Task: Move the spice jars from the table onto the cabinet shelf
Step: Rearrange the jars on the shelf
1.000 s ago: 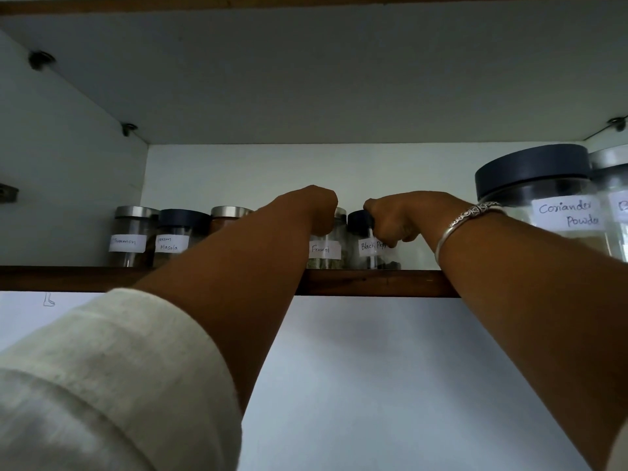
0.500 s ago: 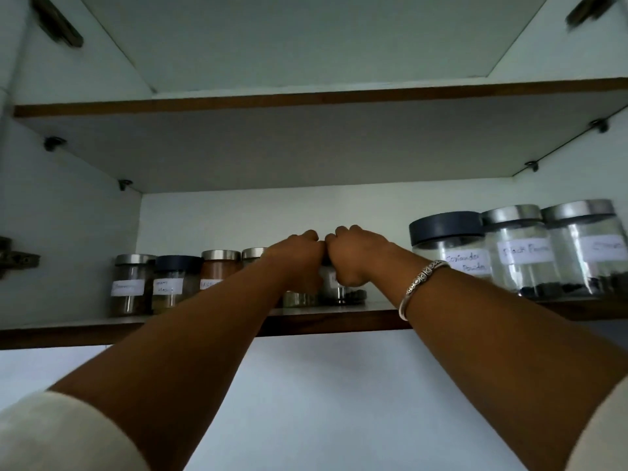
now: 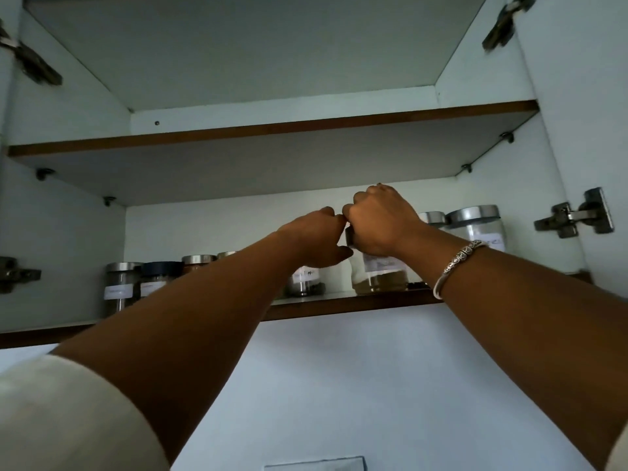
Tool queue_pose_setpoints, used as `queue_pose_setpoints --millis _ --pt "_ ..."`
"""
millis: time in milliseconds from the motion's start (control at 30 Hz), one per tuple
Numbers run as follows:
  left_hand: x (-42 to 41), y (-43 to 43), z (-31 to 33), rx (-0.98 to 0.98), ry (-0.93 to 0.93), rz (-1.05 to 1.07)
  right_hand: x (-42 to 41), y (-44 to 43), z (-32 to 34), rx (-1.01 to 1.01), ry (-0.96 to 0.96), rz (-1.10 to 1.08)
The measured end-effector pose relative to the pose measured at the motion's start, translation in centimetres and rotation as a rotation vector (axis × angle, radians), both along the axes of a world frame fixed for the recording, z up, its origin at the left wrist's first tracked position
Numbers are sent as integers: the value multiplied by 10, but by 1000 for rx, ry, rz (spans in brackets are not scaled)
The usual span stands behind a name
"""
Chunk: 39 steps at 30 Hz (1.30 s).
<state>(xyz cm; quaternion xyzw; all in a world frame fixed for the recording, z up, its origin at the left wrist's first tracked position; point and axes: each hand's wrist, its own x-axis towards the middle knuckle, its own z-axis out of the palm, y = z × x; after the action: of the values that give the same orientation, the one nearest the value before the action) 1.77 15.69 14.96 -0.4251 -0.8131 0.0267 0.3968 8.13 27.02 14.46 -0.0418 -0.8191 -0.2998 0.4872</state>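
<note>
Glass jar (image 3: 379, 273), likely breakable and slick: right hand (image 3: 380, 220) grips its lid; left hand (image 3: 314, 239) curls beside it, grasp unclear.

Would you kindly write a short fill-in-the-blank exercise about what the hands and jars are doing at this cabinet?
1. The right hand grips the lid of a jar that stands on the ____ shelf of the cabinet.
2. A silver bracelet sits on the ____ wrist.
3. The upper shelf shows ____ jars.
4. The leftmost jar has a ____ lid.

Missing words: lower; right; no; silver
</note>
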Motion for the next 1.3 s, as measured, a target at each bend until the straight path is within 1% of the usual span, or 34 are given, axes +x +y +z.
queue_pose_setpoints --millis 133,233,300,400,567,767,1033,1300 --pt "25 28 -5 -16 4 -59 25 34 -5 -76 48 -50" --pt "36 46 -1 17 46 -33 38 61 -8 -213 57 -61" --pt "42 55 2 57 53 4 42 73 -12 -288 36 -23" --pt "43 63 8 108 83 71 41 82 -12 -310 17 27" --pt "35 69 16 175 57 80 39 86 3 -367 -34 53" --pt "14 75 18 234 -15 99 22 89 7 -333 -74 7" --pt "-25 97 15 204 16 184 -13 96 9 -327 -114 -6" --pt "-64 110 16 198 -40 213 -52 96 14 -301 -146 -101"
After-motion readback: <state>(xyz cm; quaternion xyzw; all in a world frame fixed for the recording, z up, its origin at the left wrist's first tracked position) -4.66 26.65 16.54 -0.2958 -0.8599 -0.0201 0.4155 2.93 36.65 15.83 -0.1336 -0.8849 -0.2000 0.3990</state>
